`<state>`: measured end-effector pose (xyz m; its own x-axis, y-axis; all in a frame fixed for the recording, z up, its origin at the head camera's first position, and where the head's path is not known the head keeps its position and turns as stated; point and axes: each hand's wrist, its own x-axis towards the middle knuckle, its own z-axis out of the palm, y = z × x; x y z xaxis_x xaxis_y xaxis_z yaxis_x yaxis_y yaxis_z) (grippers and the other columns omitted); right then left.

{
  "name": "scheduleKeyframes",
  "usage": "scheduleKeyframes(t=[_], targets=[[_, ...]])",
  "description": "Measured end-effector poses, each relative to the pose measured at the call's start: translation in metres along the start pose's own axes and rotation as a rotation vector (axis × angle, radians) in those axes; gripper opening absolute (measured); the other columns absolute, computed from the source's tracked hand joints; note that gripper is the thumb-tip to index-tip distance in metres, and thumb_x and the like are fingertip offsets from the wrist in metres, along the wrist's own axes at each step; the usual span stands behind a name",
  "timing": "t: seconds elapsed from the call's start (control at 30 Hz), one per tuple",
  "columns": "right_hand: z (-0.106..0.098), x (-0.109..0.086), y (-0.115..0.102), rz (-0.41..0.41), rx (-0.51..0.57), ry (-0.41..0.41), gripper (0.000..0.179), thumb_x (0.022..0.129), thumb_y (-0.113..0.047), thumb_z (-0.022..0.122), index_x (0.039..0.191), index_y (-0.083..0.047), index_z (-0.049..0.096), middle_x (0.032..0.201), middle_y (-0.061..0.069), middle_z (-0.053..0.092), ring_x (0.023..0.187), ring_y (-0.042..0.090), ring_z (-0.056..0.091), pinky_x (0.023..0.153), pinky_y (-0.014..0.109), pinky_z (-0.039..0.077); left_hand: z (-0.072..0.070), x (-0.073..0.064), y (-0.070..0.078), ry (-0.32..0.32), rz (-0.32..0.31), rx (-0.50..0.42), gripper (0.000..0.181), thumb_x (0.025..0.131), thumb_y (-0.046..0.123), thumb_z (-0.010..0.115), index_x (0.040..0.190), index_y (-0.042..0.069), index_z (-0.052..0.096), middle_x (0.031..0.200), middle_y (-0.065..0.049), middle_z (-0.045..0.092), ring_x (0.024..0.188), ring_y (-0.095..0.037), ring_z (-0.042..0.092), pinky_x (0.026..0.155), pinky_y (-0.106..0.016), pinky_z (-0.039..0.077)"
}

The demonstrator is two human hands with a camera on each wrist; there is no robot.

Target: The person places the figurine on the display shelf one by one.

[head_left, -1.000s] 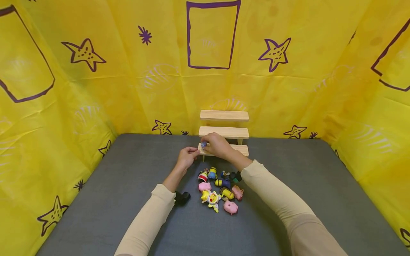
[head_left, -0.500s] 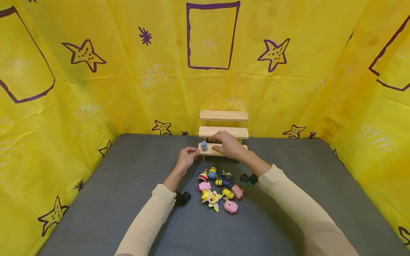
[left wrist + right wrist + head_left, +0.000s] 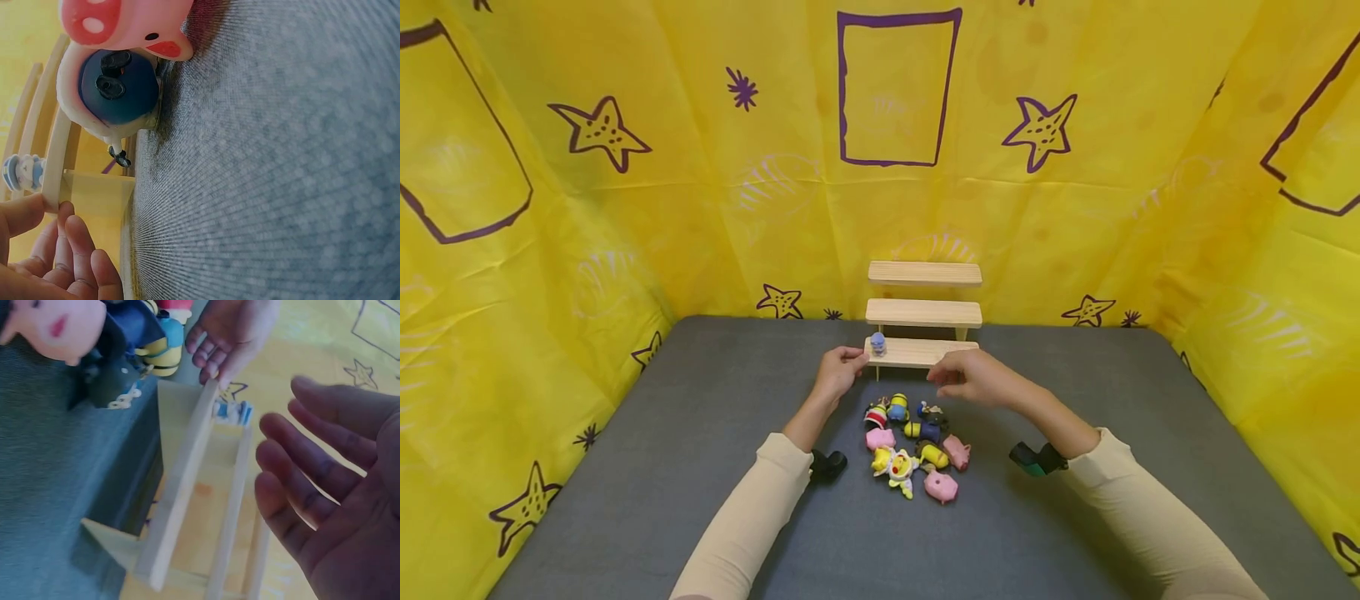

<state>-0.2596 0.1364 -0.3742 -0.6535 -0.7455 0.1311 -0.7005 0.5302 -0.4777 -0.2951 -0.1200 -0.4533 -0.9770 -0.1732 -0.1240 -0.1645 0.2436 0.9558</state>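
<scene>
A small blue-and-white figurine (image 3: 878, 344) stands upright at the left end of the lowest step of a three-tier wooden display stand (image 3: 925, 353). My left hand (image 3: 838, 372) pinches that end of the step, thumb on top and a fingertip below, as the left wrist view shows. Off the lowest step's front right corner hovers my right hand (image 3: 973, 377), fingers spread and holding nothing. In the right wrist view the right hand (image 3: 337, 469) has relaxed, slightly bent fingers. The figurine (image 3: 25, 172) sits close beside the left thumb in the left wrist view.
Several toy figures lie in a cluster on the grey cloth before the stand, among them a pink pig (image 3: 941, 485), a blue-and-yellow figure (image 3: 898, 407) and a white flower-shaped figure (image 3: 901, 468). Yellow printed fabric (image 3: 700, 233) walls in the back and sides.
The right hand has let go of the blue-and-white figurine, leaving it on the lowest step, and has drawn back toward the right and front. The left hand keeps its grip on the stand.
</scene>
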Motion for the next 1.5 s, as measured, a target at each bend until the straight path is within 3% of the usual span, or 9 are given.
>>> scheduleKeyframes(t=[0.17,0.4,0.63,1.03,1.5], targets=[[0.007,-0.02,0.01,0.008,0.082,-0.048,0.021,0.086,-0.01,0.072,0.105,-0.003,0.071,0.098,0.013,0.07,0.081,0.01,0.058,0.072,0.024,0.051,0.0,0.002,-0.001,0.004,0.001,0.003,0.027,0.094,0.017,0.064,0.113,-0.002,0.065,0.094,-0.013,0.066,0.074,-0.013,0.057,0.063,-0.021,0.042],[0.028,-0.041,0.023,0.048,0.182,-0.085,0.033,0.083,-0.016,0.077,0.11,0.0,0.068,0.104,0.014,0.07,0.092,0.029,0.061,0.077,0.034,0.054,0.001,0.001,-0.001,0.004,-0.006,-0.001,0.026,0.094,0.016,0.064,0.113,-0.002,0.065,0.095,-0.013,0.066,0.076,-0.015,0.058,0.063,-0.021,0.042],[0.047,-0.056,0.035,0.087,0.206,-0.129,0.041,0.081,-0.023,0.079,0.116,-0.005,0.067,0.113,0.008,0.068,0.102,0.025,0.061,0.084,0.034,0.054,0.002,0.0,-0.001,0.001,-0.006,0.002,0.027,0.094,0.016,0.064,0.113,-0.003,0.065,0.094,-0.012,0.067,0.074,-0.014,0.057,0.062,-0.021,0.042],[0.062,-0.063,0.035,0.14,0.194,-0.155,0.048,0.079,-0.025,0.079,0.122,-0.01,0.064,0.118,0.005,0.065,0.1,0.017,0.056,0.085,0.028,0.047,0.001,0.001,-0.001,0.008,-0.016,0.003,0.027,0.094,0.017,0.064,0.113,-0.002,0.065,0.097,-0.014,0.067,0.075,-0.014,0.057,0.063,-0.021,0.042],[0.068,-0.061,0.034,0.151,0.216,-0.125,0.046,0.078,-0.025,0.081,0.117,-0.007,0.065,0.102,-0.001,0.065,0.092,0.009,0.058,0.082,0.025,0.05,0.001,0.001,-0.001,0.008,-0.013,0.0,0.026,0.094,0.016,0.065,0.112,-0.002,0.066,0.096,-0.015,0.068,0.072,-0.013,0.056,0.062,-0.021,0.041]])
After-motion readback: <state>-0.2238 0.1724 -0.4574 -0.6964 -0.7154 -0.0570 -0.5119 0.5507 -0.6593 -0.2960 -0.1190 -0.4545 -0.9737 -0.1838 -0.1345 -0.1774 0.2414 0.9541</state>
